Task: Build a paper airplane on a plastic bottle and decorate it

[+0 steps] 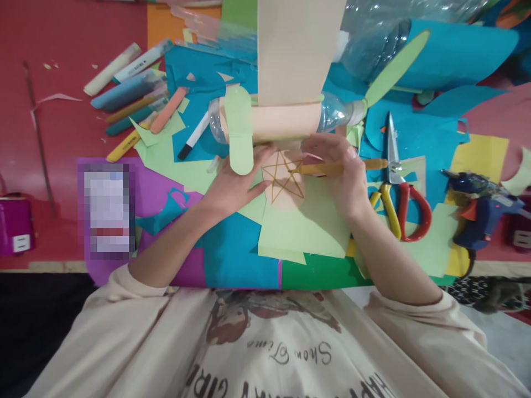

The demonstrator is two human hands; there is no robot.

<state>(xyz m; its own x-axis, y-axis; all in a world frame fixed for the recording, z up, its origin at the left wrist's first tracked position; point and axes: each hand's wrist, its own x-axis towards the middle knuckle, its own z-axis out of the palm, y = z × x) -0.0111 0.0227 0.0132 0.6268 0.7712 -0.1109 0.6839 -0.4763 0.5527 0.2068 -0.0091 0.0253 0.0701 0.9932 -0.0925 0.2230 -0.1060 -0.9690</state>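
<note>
My right hand (342, 171) grips a brown-yellow marker (319, 167), its tip on a star outline drawn on a peach paper piece (286, 193). That piece lies on light green paper (307, 237). With fingers stretched out, my left hand (240, 179) rests flat at the left edge of the peach piece. Just beyond both hands lies a plastic bottle (334, 113) wrapped in peach paper, with a light green strip (240, 130) across its left part and a green blade (398, 69) at its cap. A large peach panel (301, 50) stands up behind it.
Scissors (400, 188) with red and yellow handles and a blue glue gun (483, 207) lie to the right. Several markers (133, 94) and a blurred-out phone (108, 210) are at the left. Blue-wrapped bottle (456, 52) stands back right. Paper scraps cover the middle.
</note>
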